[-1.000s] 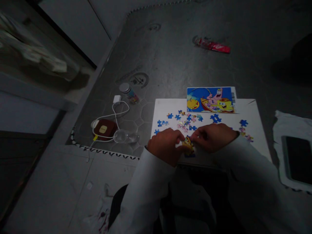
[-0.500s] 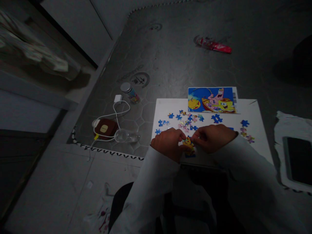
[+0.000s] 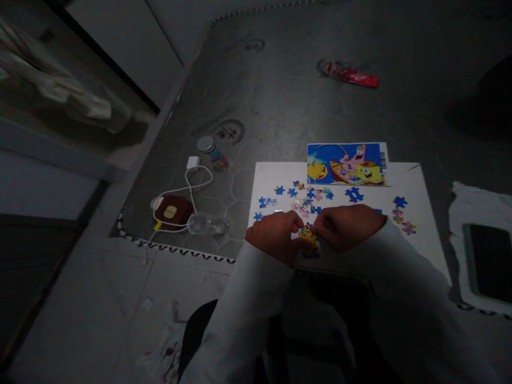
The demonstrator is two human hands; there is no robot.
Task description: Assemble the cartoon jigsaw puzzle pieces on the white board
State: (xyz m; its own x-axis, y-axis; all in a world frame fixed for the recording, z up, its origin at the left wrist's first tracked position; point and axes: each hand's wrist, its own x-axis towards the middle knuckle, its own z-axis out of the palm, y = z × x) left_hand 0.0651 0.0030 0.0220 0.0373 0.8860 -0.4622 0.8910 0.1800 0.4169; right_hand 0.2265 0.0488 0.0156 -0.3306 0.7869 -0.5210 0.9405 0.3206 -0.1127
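I find the left hand [image 3: 276,234] and right hand [image 3: 347,226] both pinching the yellow puzzle pieces [image 3: 309,237] over the white board [image 3: 416,184]. In this dim light I judge a forced, mismatched join likely, or a sleeve scattering the loose pieces [image 3: 304,197].

Dim floor scene — left hand [image 3: 276,236] and right hand [image 3: 347,226] pinch a yellow puzzle piece [image 3: 308,236] together over a white board [image 3: 416,184]; loose blue pieces [image 3: 354,194] scattered beyond — reference picture [image 3: 346,164] at its far edge.

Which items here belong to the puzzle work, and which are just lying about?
In use:
- left hand and right hand, both pinching the joined pieces
- loose pieces
- white board
- reference picture

Lying about:
- charger and cable
- red case
- clear bottle
- jar
- red wrapper
- tablet on white cloth
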